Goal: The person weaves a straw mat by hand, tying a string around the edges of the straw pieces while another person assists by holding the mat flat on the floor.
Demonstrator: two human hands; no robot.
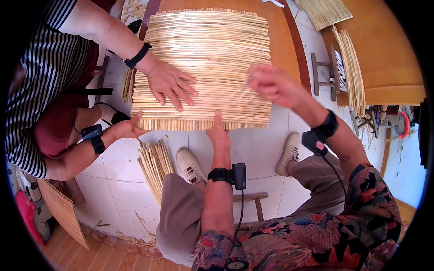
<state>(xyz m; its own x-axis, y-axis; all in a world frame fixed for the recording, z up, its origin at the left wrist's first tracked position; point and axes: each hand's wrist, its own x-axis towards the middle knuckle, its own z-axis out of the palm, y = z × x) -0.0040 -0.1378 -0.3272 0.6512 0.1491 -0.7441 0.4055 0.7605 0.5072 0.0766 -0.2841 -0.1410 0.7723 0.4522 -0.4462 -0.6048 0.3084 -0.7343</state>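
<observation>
A mat of pale straw stalks (203, 49) laid side by side rests on the wooden table, its near edge jutting toward me. My left hand (219, 134) grips that near edge, thumb on top and fingers mostly hidden underneath. Above the mat's right side, my right hand (273, 85) is blurred by motion, its fingers drawn together. Thin pale strands show beside those fingers; what they pinch is too fine to make out. On the left, another person's hand (171, 86) lies spread on the stalks, and that person's other hand (129, 128) holds the near left corner.
A bundle of loose stalks (154, 165) leans by my left leg. More stalks (351, 72) lean against the second table (384, 49) at right, near a wooden stool (323, 72). A finished-looking mat (323, 13) lies at the far right. Another panel (63, 210) stands at lower left.
</observation>
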